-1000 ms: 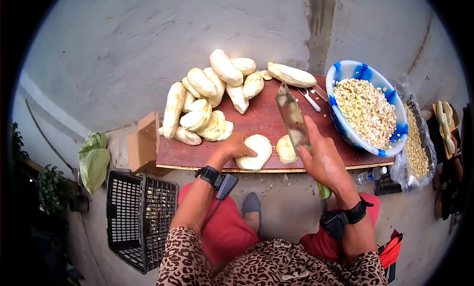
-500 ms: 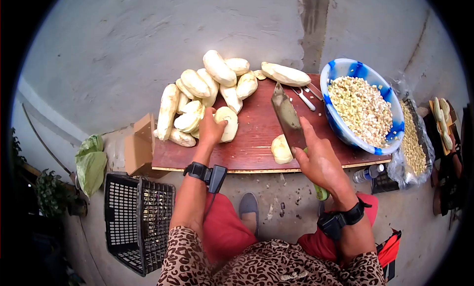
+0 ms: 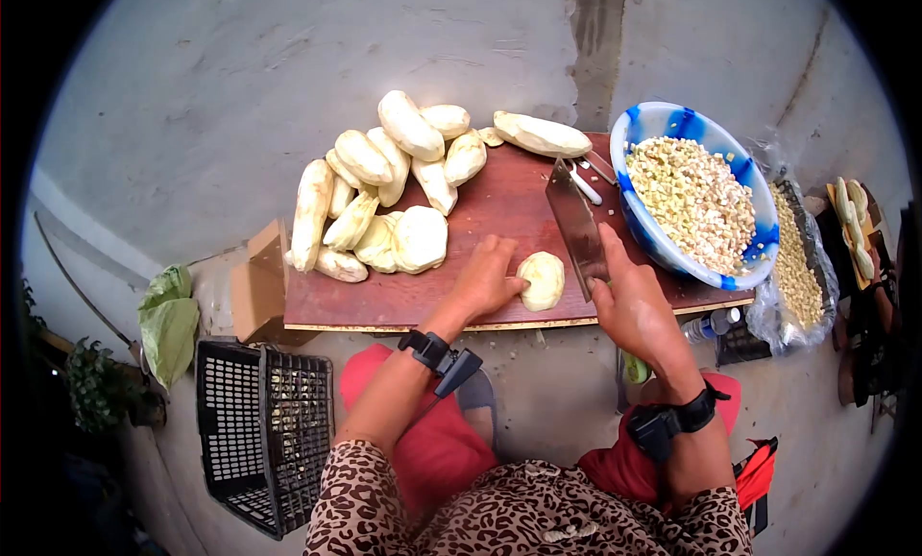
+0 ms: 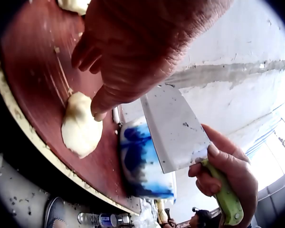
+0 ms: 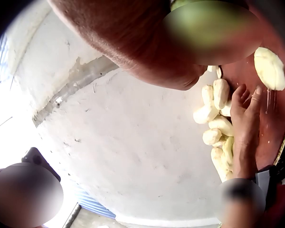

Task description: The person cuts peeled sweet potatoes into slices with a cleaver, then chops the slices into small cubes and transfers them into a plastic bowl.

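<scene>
In the head view my right hand (image 3: 639, 311) grips a cleaver (image 3: 574, 222) by its green handle (image 4: 228, 197), blade raised over the board's right half. My left hand (image 3: 488, 279) reaches over the wooden board (image 3: 499, 225) with its fingers loosely bent. Its thumb tip is right at the edge of a pale cut piece of what looks like peeled eggplant (image 3: 542, 280), lying near the front edge. Left of that hand, cut slices (image 3: 420, 239) lean against a pile of whole peeled eggplants (image 3: 365, 157).
A blue-and-white basin (image 3: 624, 196) of diced pieces stands at the board's right end. Behind lie another peeled eggplant (image 3: 541, 134) and a white-handled peeler (image 3: 585, 185). A black plastic crate (image 3: 230, 431) stands on the floor at left, a water bottle (image 3: 712, 324) at right.
My left hand has carried a large slice to the slices by the pile, let it go, and come back right to the remaining piece. The cleaver stays raised in my right hand.
</scene>
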`<state>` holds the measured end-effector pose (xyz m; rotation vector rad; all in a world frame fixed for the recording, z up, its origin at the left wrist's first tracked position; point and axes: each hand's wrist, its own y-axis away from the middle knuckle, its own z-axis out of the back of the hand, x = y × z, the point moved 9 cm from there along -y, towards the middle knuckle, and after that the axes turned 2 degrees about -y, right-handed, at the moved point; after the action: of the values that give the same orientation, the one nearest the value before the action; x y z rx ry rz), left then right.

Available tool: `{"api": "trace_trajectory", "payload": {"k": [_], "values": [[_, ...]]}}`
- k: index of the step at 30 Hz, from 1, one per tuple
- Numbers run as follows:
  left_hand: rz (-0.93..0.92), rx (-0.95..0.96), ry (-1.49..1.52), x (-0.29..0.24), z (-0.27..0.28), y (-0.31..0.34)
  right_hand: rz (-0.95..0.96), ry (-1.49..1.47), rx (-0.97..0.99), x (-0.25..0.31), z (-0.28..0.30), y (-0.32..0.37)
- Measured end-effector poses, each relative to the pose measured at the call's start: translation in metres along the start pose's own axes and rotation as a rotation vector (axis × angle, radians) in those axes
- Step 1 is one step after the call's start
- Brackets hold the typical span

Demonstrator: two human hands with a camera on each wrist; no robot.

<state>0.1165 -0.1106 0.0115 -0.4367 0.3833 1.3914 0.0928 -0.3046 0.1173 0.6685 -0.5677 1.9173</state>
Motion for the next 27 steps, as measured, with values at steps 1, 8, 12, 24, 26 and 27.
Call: {"api": "trace_trajectory", "payload": {"k": [1, 8, 12, 24, 26, 27], "values": [[0.058, 0.117, 0.043, -0.01, -0.011, 0.002, -0.015, 0.017, 0.009, -0.005, -0.003, 0.003], [0.046, 0.146, -0.073, -0.024, -0.036, 0.007, -0.114, 0.173, 0.092, -0.044, -0.045, 0.035], [0.024, 0.111, -0.102, -0.023, -0.039, 0.011, -0.162, 0.21, 0.166, -0.04, -0.055, 0.048], [0.184, -0.111, -0.029, -0.019, -0.032, 0.029, -0.028, 0.238, 0.145, -0.023, -0.095, 0.027], [0.165, -0.111, -0.037, -0.019, -0.031, 0.03, 0.01, 0.265, 0.106, -0.022, -0.096, 0.022], [0.142, -0.108, -0.043, -0.018, -0.033, 0.031, 0.008, 0.278, 0.111, -0.024, -0.097, 0.02]]}}
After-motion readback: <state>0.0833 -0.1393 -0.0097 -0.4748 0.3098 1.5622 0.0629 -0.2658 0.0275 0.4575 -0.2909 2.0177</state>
